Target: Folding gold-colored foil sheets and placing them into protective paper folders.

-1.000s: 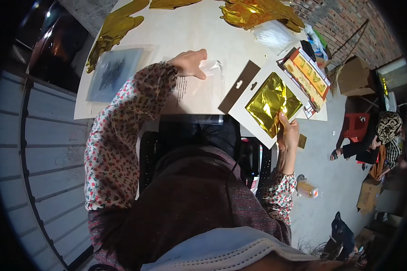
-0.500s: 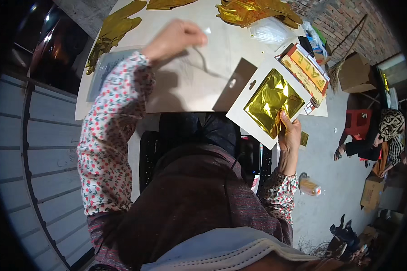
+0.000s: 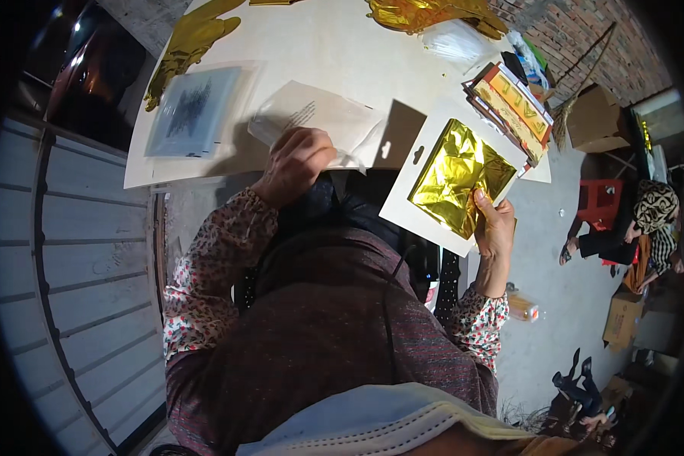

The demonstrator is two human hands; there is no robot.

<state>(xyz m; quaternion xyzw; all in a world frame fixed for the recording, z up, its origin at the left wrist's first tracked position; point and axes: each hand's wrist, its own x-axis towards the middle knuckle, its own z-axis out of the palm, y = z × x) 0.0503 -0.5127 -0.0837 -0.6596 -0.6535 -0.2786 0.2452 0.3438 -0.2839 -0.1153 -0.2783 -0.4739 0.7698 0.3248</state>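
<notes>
Now the left hand has dropped from higher over the table point(image 3: 334, 57) to its near edge, fingers point(image 3: 300, 143) curled on a clear bag point(image 3: 304, 110). Across the way, the right hand point(image 3: 498, 228) stays put, thumb pressing the gold foil packet point(image 3: 457, 171) against a white card point(image 3: 408, 211) by the table's front edge. So both hands are loaded, well apart, with foil and card outside the bag, the left hand's change bringing the bag in close.
</notes>
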